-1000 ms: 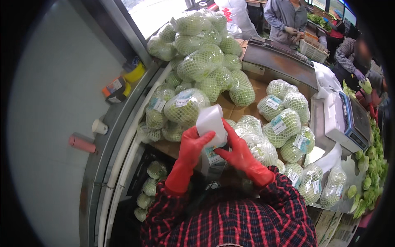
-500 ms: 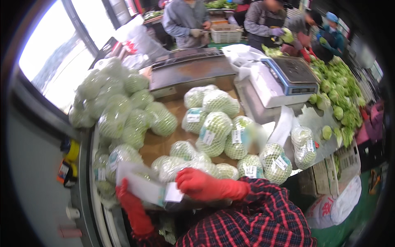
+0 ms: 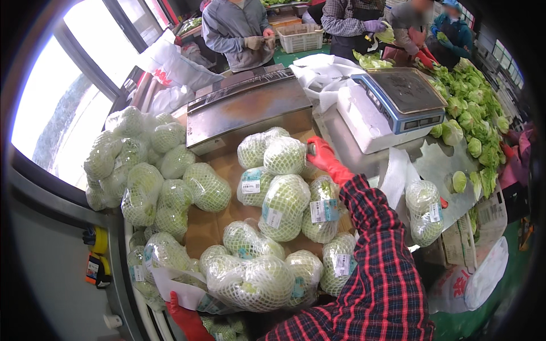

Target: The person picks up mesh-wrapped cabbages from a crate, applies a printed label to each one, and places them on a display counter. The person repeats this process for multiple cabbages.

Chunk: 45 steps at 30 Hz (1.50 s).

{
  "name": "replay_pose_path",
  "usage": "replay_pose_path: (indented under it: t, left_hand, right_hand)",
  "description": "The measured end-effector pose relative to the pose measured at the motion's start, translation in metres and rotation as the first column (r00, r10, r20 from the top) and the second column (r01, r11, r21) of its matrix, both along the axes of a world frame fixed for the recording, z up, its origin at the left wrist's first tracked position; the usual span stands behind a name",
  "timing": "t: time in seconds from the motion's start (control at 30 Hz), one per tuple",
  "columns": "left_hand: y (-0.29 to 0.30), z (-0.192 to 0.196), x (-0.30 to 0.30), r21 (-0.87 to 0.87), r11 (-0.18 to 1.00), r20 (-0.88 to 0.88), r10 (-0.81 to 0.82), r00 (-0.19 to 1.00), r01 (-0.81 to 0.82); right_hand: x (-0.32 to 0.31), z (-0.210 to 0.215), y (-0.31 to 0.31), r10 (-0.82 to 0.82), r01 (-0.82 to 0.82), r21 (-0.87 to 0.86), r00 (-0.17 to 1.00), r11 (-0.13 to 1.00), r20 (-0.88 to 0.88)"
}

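Observation:
My right hand (image 3: 323, 157), in a red glove on a plaid sleeve, reaches forward across the brown table (image 3: 207, 227). It touches the far side of a net-wrapped cabbage (image 3: 286, 154); its fingers curl, and what they grip is unclear. My left hand (image 3: 185, 319), also red-gloved, is at the lower edge. It holds a white sheet of labels (image 3: 179, 286) beside the nearest wrapped cabbages (image 3: 253, 281). More labelled cabbages (image 3: 284, 206) lie between my hands.
A heap of wrapped cabbages (image 3: 142, 184) fills the left. A metal machine (image 3: 250, 108) stands behind the table, and a scale (image 3: 398, 102) to its right. Loose green cabbages (image 3: 478, 125) run along the right. One wrapped cabbage (image 3: 424, 210) lies apart. Several people (image 3: 233, 28) work at the back.
My view swung right from the left heap to the table and scale. My right hand left the white sheet and stretched forward; my left hand dropped to the lower edge with the sheet.

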<state>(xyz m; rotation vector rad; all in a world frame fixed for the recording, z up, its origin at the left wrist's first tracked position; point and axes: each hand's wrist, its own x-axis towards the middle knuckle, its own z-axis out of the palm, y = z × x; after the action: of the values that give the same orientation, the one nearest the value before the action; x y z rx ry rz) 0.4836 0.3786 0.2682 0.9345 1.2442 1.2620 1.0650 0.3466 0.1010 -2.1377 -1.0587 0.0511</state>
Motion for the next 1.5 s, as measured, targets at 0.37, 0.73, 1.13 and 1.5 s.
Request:
replay_pose_path:
  t: [0.37,0.73,1.13,1.5]
  left_hand:
    - [-0.009,-0.038,-0.032,-0.043,0.999,0.112,0.029,0.993,-0.024]
    - [-0.003,-0.039,-0.016,0.002,0.993,0.035,0.115,0.993,-0.115]
    - [-0.012,-0.051,-0.009,-0.12,0.975,0.123,0.201,0.972,-0.186]
    - [-0.032,-0.046,-0.037,-0.104,0.961,0.132,0.268,0.954,-0.256]
  right_hand:
    - [-0.018,0.031,0.021,0.413,-0.416,-0.006,0.903,0.909,0.12]
    - [0.002,0.111,-0.009,0.389,-0.389,0.058,0.921,0.919,0.009]
    - [0.057,0.026,-0.048,0.295,-0.149,-0.399,0.895,0.905,0.335]
    - [-0.039,0.034,0.144,-0.093,0.04,-0.093,0.711,0.995,-0.697]
